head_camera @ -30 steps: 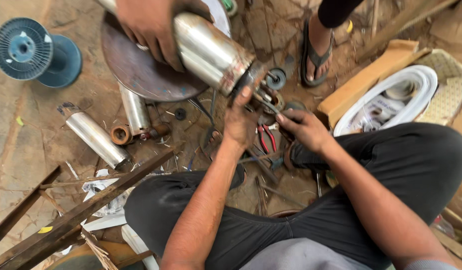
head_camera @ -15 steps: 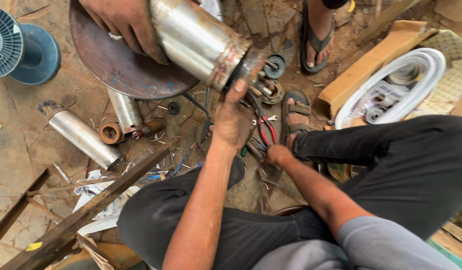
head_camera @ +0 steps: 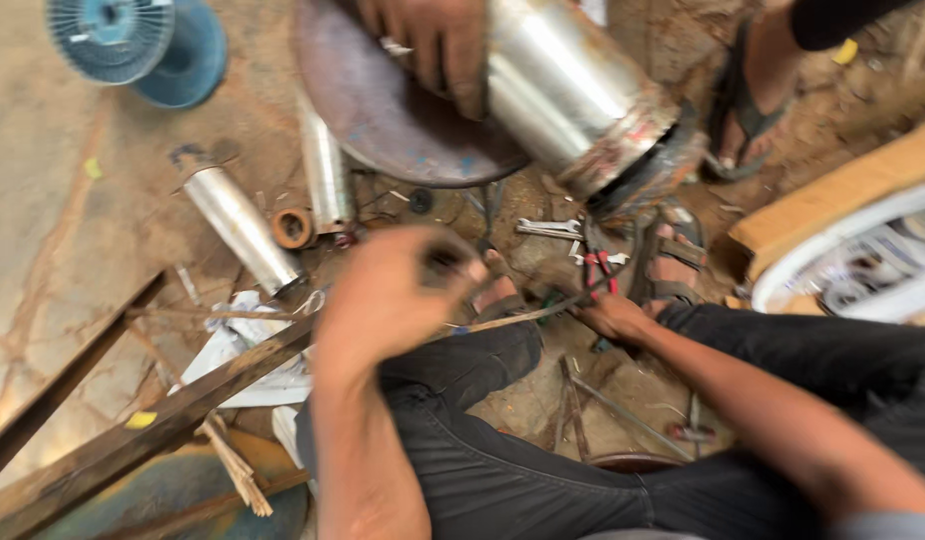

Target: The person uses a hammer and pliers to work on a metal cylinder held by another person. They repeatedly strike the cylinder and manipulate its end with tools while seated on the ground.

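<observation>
The blurred left hand (head_camera: pixel 393 300) is curled around a small dark part; the right hand (head_camera: pixel 615 316) reaches for the red-handled pliers (head_camera: pixel 598 265), its grip indistinct. Far off, another person's hand (head_camera: pixel 433 45) steadies the steel motor casing (head_camera: pixel 568 90).

Bare forearms, black trousers (head_camera: pixel 503 470), strapped sandals (head_camera: pixel 673 262)

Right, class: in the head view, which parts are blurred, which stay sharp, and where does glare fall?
Head view: the left hand is smeared by motion blur; the large shiny steel cylinder carries bright glare along its side; the small silver metal tube on the dirt floor looks comparatively sharp; lighting is soft daylight, shadows faint.
</observation>
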